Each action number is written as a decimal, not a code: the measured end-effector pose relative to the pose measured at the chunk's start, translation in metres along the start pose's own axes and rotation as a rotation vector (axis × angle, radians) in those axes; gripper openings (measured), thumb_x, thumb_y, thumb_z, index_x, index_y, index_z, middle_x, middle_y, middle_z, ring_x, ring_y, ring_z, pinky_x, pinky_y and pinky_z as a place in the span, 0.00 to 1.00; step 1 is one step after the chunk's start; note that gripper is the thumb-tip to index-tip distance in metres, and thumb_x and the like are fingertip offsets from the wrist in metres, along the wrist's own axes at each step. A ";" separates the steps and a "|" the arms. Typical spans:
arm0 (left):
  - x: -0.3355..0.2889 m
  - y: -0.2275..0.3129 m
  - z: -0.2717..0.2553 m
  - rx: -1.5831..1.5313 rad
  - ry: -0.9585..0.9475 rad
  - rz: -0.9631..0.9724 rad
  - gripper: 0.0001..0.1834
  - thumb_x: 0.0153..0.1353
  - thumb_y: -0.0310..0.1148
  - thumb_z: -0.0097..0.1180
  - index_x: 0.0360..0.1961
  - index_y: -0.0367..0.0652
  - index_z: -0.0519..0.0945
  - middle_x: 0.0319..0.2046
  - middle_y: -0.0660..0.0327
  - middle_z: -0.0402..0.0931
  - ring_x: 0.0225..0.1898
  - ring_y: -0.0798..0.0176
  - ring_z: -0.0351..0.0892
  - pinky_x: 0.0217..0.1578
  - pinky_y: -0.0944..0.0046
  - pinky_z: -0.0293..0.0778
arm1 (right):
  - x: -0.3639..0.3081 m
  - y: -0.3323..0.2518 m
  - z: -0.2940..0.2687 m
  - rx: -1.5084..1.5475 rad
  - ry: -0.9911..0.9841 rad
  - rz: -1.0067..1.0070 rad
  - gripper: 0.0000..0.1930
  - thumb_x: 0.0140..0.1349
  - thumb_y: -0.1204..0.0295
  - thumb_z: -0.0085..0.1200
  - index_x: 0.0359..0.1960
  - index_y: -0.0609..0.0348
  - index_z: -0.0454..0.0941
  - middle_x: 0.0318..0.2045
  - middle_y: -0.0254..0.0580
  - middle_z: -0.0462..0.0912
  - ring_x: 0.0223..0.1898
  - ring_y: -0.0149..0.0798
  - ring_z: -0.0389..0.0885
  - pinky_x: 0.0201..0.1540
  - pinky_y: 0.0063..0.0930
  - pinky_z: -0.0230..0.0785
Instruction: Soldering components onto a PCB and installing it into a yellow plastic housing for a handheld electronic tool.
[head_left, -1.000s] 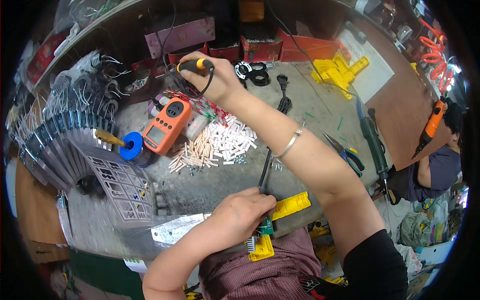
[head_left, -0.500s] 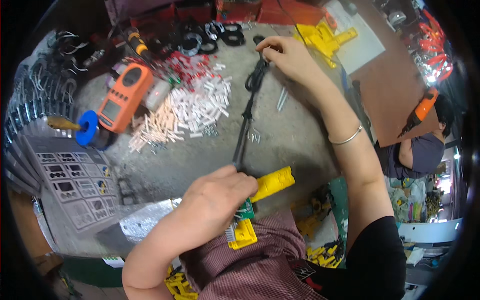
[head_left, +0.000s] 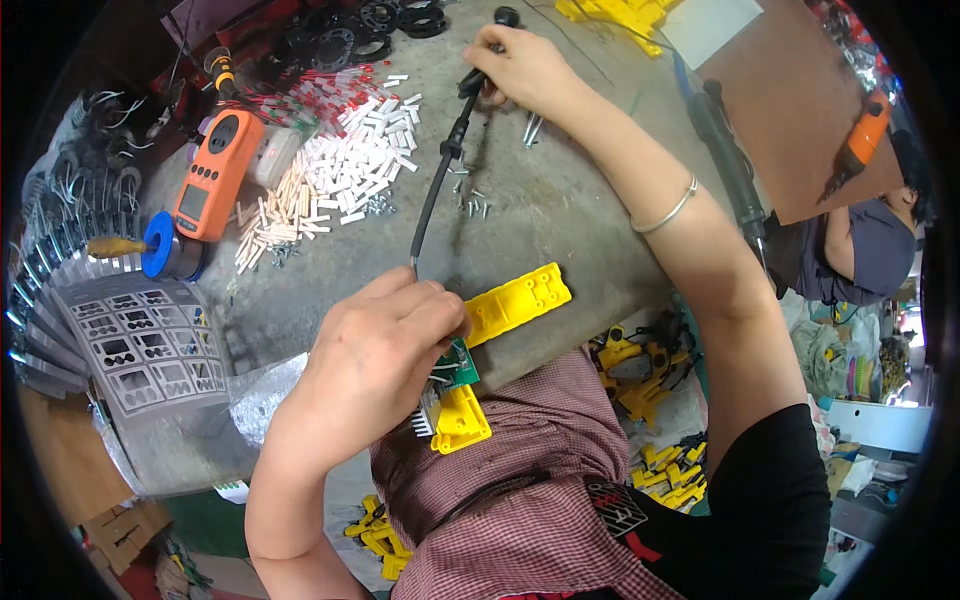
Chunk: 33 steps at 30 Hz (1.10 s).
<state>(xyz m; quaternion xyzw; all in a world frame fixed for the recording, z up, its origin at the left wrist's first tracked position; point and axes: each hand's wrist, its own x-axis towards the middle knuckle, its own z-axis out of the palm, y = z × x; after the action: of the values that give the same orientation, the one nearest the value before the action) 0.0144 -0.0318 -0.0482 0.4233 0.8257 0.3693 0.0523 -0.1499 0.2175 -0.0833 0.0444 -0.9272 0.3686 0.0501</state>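
Beneath left fingers (head_left: 438, 312) closed over it, green board (head_left: 462, 368), right fingers (head_left: 485, 60) pinching black cord (head_left: 434, 199)

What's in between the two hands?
A black cord stretches from the left hand to the right hand. Small screws lie just right of it. The head view shows this.

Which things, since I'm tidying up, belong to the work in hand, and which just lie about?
Likely belonging:
- black cord, held between right hand and left hand
- green circuit board
- yellow casing pieces

Apparently lying about:
- orange meter
- blue spool
- printed sheet
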 end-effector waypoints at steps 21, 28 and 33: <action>-0.082 0.045 0.033 0.278 0.334 -0.197 0.28 0.40 0.26 0.74 0.45 0.37 0.79 0.43 0.51 0.79 0.36 0.51 0.81 0.33 0.60 0.78 | -0.192 0.049 -0.055 -0.197 0.339 0.063 0.05 0.66 0.72 0.55 0.37 0.60 0.75 0.23 0.35 0.76 0.23 0.25 0.72 0.26 0.20 0.66; -0.086 0.038 0.041 0.184 0.354 -0.238 0.27 0.40 0.24 0.74 0.45 0.36 0.78 0.40 0.51 0.80 0.36 0.52 0.82 0.34 0.60 0.79 | -0.208 -0.044 -0.030 -0.266 -0.161 -0.579 0.35 0.49 0.53 0.67 0.60 0.48 0.73 0.60 0.46 0.70 0.63 0.52 0.67 0.65 0.50 0.59; -0.089 0.043 0.020 0.052 0.361 -0.294 0.26 0.42 0.28 0.74 0.44 0.36 0.78 0.39 0.52 0.81 0.36 0.53 0.82 0.33 0.61 0.79 | -0.206 -0.064 0.008 -0.095 -0.292 -0.656 0.38 0.48 0.48 0.67 0.58 0.57 0.72 0.62 0.50 0.70 0.66 0.53 0.65 0.68 0.55 0.53</action>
<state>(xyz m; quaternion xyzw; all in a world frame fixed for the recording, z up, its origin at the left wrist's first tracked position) 0.1075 -0.0703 -0.0552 0.2265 0.8836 0.4062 -0.0539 0.0612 0.1750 -0.0711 0.3891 -0.8771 0.2794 0.0349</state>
